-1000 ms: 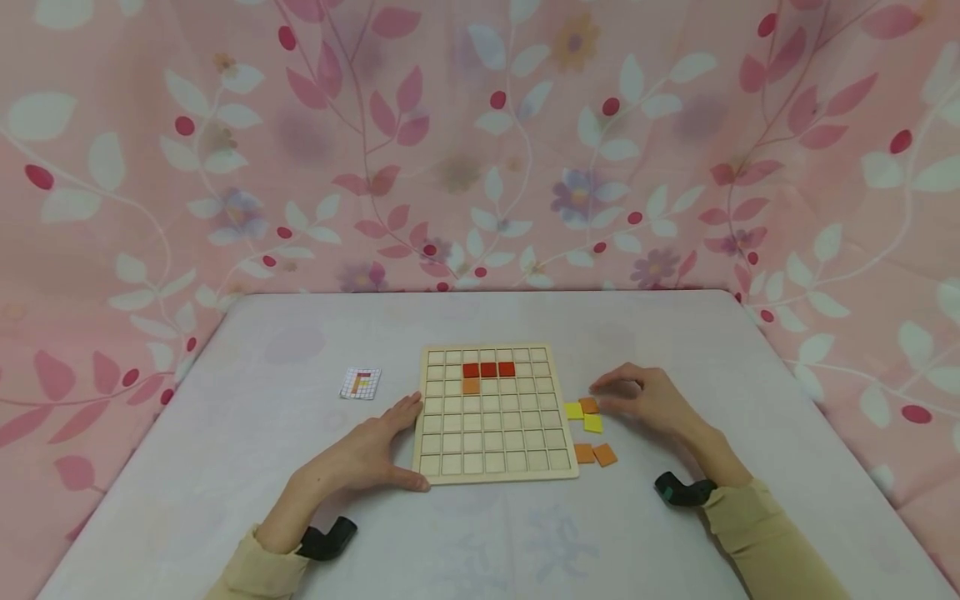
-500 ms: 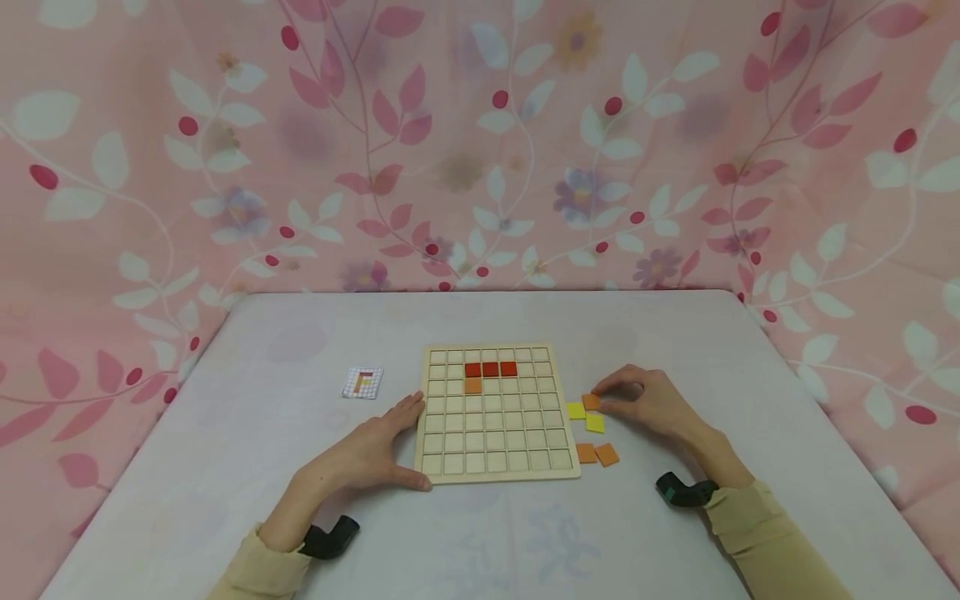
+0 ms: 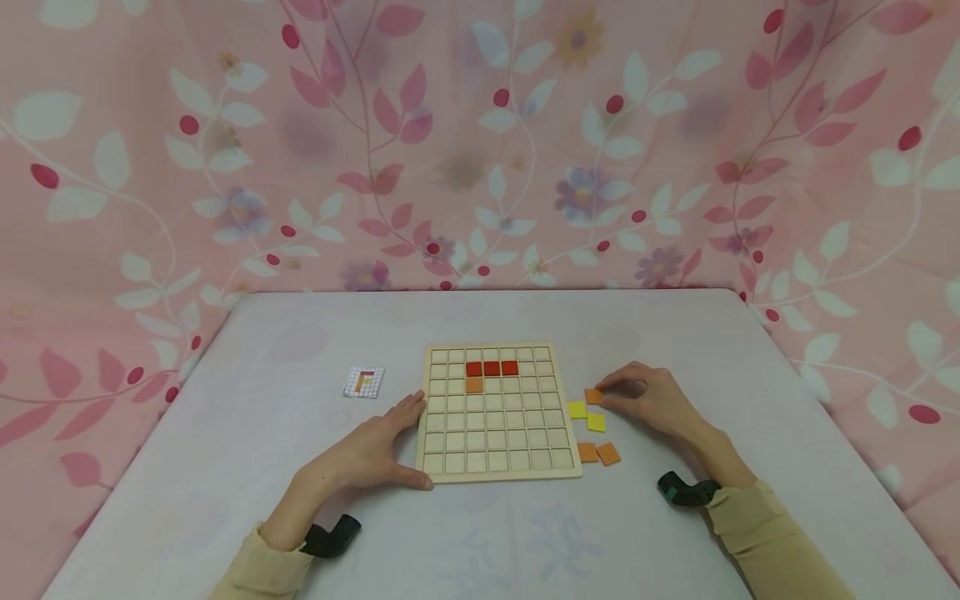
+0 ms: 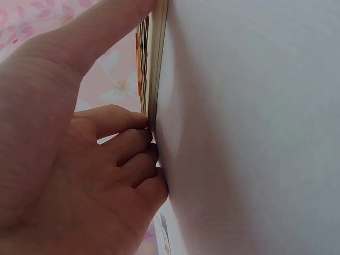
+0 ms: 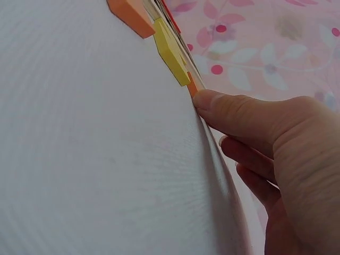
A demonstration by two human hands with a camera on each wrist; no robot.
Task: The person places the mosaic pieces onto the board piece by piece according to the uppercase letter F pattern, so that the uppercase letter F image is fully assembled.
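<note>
A wooden grid board (image 3: 517, 433) lies on the white table (image 3: 600, 325). Three red tiles (image 3: 491, 368) fill a row near its top, with one orange tile (image 3: 474, 385) below the leftmost. My left hand (image 3: 375, 450) lies flat against the board's left edge; its fingertips (image 4: 151, 143) touch the board's rim (image 4: 156, 64) and its thumb lies at the front corner. My right hand (image 3: 645, 400) pinches a loose orange tile (image 3: 593, 397) just right of the board. In the right wrist view the thumb (image 5: 212, 106) touches that orange tile (image 5: 192, 87).
Two yellow tiles (image 3: 577, 409) (image 3: 596, 422) and two orange tiles (image 3: 587, 452) (image 3: 608, 454) lie loose right of the board. A small pattern card (image 3: 363, 382) lies to the left. Pink floral cloth (image 3: 480, 150) hangs behind and beside the table.
My right hand came down on the orange tile, closed its fingers on it and shifted it slightly away from me. My left hand and the board stayed put.
</note>
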